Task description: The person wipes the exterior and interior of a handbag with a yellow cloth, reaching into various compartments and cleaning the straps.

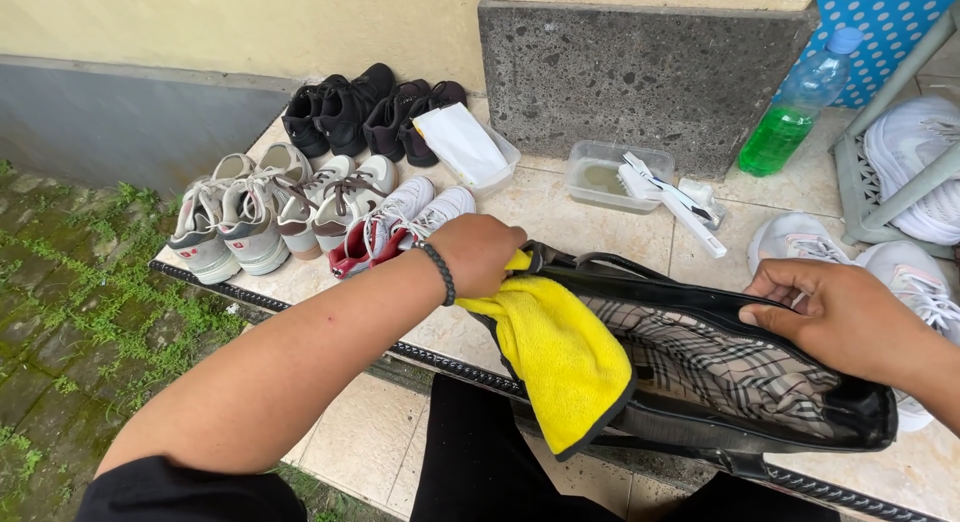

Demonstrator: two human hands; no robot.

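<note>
A black handbag (760, 427) with a checked beige lining lies open on my lap. My left hand (478, 252), with a dark bead bracelet on the wrist, grips a yellow cloth (560, 357) that drapes over the bag's near-left rim. My right hand (835, 312) holds the bag's right rim, pulling the opening wide. Both hands sit at the bag's edges, about a bag's width apart.
Several pairs of shoes (300, 207) line the tiled ledge (600, 227) at left. A clear tub (603, 177) with brushes (670, 197) and a bottle of green liquid (795, 107) stand by a dark stone block (640, 72). White sneakers (900, 252) lie at right.
</note>
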